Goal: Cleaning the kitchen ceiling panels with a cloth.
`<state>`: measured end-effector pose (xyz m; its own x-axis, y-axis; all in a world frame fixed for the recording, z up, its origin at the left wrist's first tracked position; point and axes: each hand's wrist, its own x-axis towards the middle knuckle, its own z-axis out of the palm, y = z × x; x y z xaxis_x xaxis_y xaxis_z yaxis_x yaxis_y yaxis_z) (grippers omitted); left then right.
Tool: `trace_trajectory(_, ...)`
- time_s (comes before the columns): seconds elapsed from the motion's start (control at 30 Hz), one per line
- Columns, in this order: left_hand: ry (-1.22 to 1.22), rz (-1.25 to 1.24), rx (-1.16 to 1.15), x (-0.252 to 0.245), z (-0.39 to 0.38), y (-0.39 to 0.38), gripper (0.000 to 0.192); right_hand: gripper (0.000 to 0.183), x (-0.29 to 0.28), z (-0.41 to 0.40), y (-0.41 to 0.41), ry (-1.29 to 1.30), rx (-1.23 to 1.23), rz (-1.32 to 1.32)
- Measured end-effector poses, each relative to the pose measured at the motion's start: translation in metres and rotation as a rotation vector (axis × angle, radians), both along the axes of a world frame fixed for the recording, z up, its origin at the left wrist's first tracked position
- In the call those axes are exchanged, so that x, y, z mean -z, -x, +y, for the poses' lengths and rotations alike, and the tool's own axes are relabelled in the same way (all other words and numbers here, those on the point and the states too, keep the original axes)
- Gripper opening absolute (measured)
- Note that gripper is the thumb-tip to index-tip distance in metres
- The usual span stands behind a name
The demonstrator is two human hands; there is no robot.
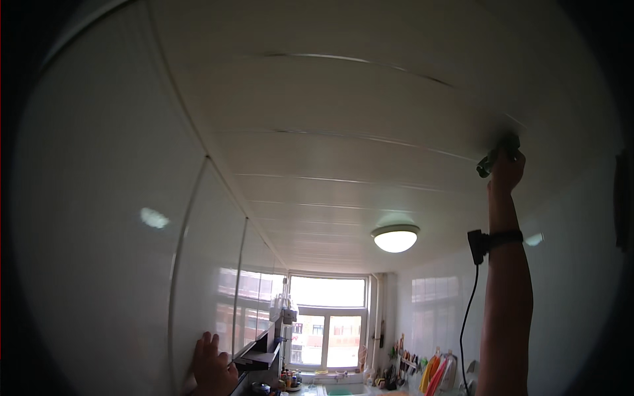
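Raised high on the right, my right hand (pixel 510 161) grips a dark green cloth (pixel 487 164) and presses it to the white panelled ceiling (pixel 346 94). A black strap with a small device (pixel 476 246) circles that forearm, and a cable hangs from it. Low on the left, my left hand (pixel 214 365) rests with fingers apart against a glossy white cabinet door (pixel 198 277). Nothing shows in the left hand.
A lit dome lamp (pixel 396 238) hangs from the ceiling. Below the cabinets is a dark range hood (pixel 257 359). Beyond are a window (pixel 327 321), a sink (pixel 346 388) and several bottles (pixel 291 380). Utensils (pixel 406 364) and coloured cloths (pixel 433 373) hang on the right wall.
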<state>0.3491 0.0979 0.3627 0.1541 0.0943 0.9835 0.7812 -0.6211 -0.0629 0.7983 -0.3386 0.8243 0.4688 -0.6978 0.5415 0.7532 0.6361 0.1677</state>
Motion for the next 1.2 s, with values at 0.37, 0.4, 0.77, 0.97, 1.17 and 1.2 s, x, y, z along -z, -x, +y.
trace_trajectory(0.37,-0.013,0.055,-0.097,0.012,0.015,0.013,0.031,0.020,-0.038,0.217,0.446,-0.299,0.911,-0.364)
trace_trajectory(0.4,-0.018,0.065,-0.120,0.013,0.017,0.012,0.032,0.022,-0.024,0.226,0.473,-0.172,1.016,-0.431)
trace_trajectory(0.77,0.019,-0.040,0.001,0.021,-0.001,0.016,0.029,0.024,-0.021,0.087,0.287,-0.409,1.303,-0.409)
trace_trajectory(0.97,-0.006,-0.053,0.097,0.006,-0.002,0.018,0.030,0.031,0.001,0.006,0.117,-0.149,0.893,0.079)
trace_trajectory(1.17,0.008,-0.079,0.175,0.002,0.001,0.024,0.032,0.044,-0.039,0.077,0.210,-0.153,0.700,0.107)
trace_trajectory(1.2,0.022,-0.066,0.201,0.000,0.003,0.025,0.032,0.038,-0.046,0.103,0.243,-0.294,0.891,0.160)
